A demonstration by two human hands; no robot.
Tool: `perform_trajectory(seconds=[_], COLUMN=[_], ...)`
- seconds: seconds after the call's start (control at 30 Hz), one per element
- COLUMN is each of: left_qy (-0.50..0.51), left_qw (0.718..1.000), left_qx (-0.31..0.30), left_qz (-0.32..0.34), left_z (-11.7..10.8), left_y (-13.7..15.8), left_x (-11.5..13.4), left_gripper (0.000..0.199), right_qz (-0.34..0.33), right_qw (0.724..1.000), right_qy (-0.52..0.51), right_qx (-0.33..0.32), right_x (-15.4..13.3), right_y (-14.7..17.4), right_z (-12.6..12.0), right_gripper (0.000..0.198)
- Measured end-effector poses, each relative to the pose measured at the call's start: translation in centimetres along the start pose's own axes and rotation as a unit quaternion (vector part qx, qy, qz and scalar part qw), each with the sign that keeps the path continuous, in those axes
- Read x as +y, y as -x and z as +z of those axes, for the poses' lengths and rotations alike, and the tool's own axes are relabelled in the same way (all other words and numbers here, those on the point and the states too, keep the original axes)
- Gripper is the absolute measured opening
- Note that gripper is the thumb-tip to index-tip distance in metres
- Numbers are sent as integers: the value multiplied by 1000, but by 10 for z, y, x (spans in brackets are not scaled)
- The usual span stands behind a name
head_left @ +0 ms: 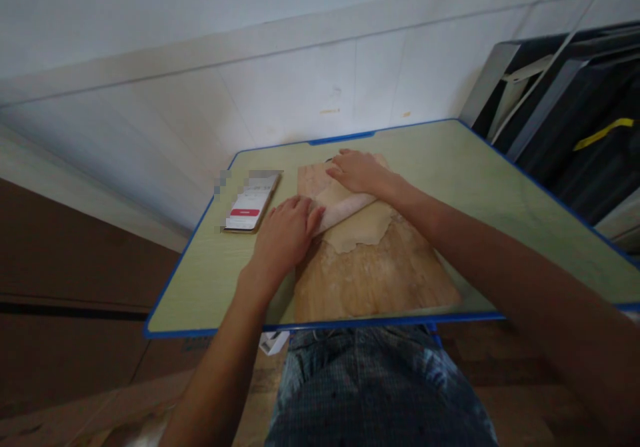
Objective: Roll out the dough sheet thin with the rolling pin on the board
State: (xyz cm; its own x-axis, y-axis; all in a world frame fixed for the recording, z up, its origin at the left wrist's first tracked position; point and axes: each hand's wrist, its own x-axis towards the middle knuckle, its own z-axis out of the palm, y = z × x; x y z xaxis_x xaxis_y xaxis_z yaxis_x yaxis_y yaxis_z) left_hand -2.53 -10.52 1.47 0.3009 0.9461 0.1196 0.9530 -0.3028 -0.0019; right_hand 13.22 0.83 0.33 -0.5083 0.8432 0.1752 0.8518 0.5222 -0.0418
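Observation:
A floury rolling pin (345,212) lies slantwise across a thin, flat sheet of dough (363,230) with an uneven edge. My left hand (289,227) is closed over the near left end of the pin, its thumb along the side. Over the pin's far right end is my right hand (363,170), fingers curved over it and pointing left. Both ends of the pin are hidden beneath my hands. Under the dough is a wooden cutting board (375,287), dusted with flour in places.
The board rests on a pale green table (500,220) with a blue rim. Left of my left hand lies a phone (253,203) with its screen lit. A white wall (310,93) stands behind the table, and dark flat items (590,100) lean at the right.

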Motion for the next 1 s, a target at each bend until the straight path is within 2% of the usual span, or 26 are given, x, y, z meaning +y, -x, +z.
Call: perform_trajectory(seconds=[0.1,0.23,0.4,0.6,0.87,1.0], left_qy=[-3,-1,5,-9,12,10], left_qw=[1000,1000,1000,1000,1000,1000], left_qx=[-6,-6,0,12,1,-4], left_qz=[2,6,26,26,4,-3], left_z=[-1,-1,0,1,3,1], left_y=[3,15,24,30,20,23], left_x=[2,9,13,17,5,8], left_gripper=[43,39,37,37,38,40], right_qz=[0,7,62,65,100,104], right_qw=[1000,999,998,998,994,994], right_qy=[17,17,-2,-5,-31,-23], right_qx=[18,42,-1,-4,23,10], right_x=[-3,-6,-2,0,0,-2], right_y=[-14,-7,13,27,-4,-1], right_z=[2,1,1,3,9,10], right_gripper=[37,37,41,44,39,40])
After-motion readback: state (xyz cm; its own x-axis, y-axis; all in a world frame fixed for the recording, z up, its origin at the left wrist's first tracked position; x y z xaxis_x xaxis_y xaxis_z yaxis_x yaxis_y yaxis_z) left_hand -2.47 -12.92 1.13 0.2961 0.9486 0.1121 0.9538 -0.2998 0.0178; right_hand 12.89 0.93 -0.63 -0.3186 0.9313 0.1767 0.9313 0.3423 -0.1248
